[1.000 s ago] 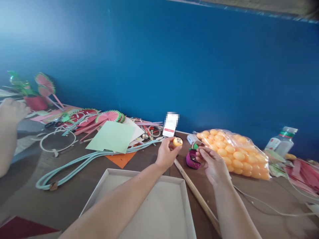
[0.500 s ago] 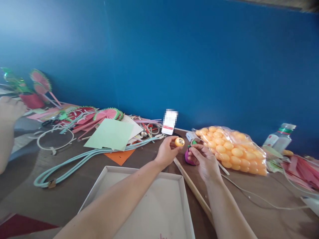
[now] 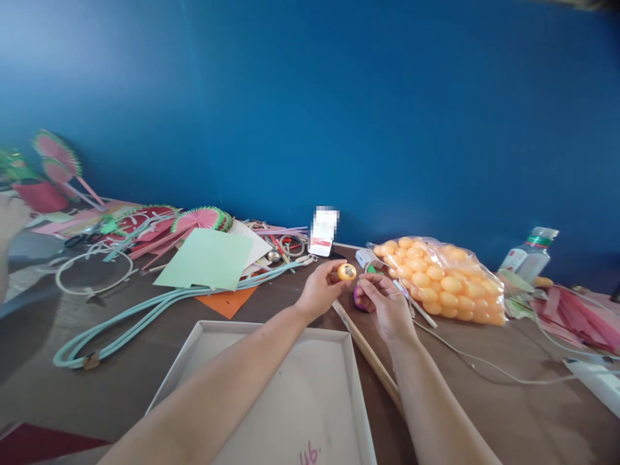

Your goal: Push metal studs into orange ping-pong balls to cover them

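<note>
My left hand [image 3: 320, 289] grips a small orange ball [image 3: 347, 272] between thumb and fingers. A dark and silvery patch shows on the side of the ball. My right hand [image 3: 387, 307] is closed in a pinch just right of the ball, its fingertips a short gap from it. Whatever sits in that pinch is too small to make out. Behind the right fingers, partly hidden, lies a purple object [image 3: 359, 299] with a bit of green [image 3: 372, 268] above it. Under my left forearm is a shallow white box lid [image 3: 310, 387].
A clear bag of orange balls [image 3: 450, 284] lies at right, near a bottle [image 3: 530, 255]. A phone [image 3: 323, 232] leans upright by the wall. Pale blue tubing [image 3: 121, 316], green paper [image 3: 206, 258] and paper fans [image 3: 201, 219] spread leftward. Another person's hand [image 3: 12, 219] is at far left.
The view has shifted slightly, so most things appear further left. My right fingertips have come closer to the ball. My left hand still holds the ball. The other person's hand is now partly out of frame.
</note>
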### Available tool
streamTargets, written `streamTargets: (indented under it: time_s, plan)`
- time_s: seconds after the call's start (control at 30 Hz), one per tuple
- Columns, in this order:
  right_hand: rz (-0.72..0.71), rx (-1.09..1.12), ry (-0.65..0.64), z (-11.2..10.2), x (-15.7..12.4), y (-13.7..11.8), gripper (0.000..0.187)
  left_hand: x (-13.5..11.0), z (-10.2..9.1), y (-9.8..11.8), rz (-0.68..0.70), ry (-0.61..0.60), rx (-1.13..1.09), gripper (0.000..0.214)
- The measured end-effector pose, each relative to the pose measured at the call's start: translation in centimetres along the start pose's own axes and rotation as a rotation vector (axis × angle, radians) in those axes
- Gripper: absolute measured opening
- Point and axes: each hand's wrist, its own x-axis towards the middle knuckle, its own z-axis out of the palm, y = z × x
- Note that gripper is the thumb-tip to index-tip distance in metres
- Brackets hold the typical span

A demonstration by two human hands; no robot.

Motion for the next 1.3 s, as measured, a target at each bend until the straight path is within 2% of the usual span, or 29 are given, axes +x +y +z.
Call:
streamTargets:
  time_s: [0.13,0.33,0.87,1.3]
  plan:
    - [0.014,0.074,-0.035,0.12,-0.03,-0.24,0.018,-0.05,0.08,0.37,-0.042,-0.061,-0.061,0.049]
    - [0.035,0.11,-0.052,0.32,-0.09,-0.44,0.017,-0.12,-0.03,0.19,-0.022,-0.097,-0.015,0.051]
    - [0.079,0.056,0.007,0.14,0.03,-0.65,0.023,-0.14,-0.23,0.13,0.027,-0.086,0.098,0.049]
    - [0.14,0.081,-0.043,-0.38,0.11,-0.77,0.022,-0.17,-0.39,-0.37,0.07,-0.118,0.109,0.048]
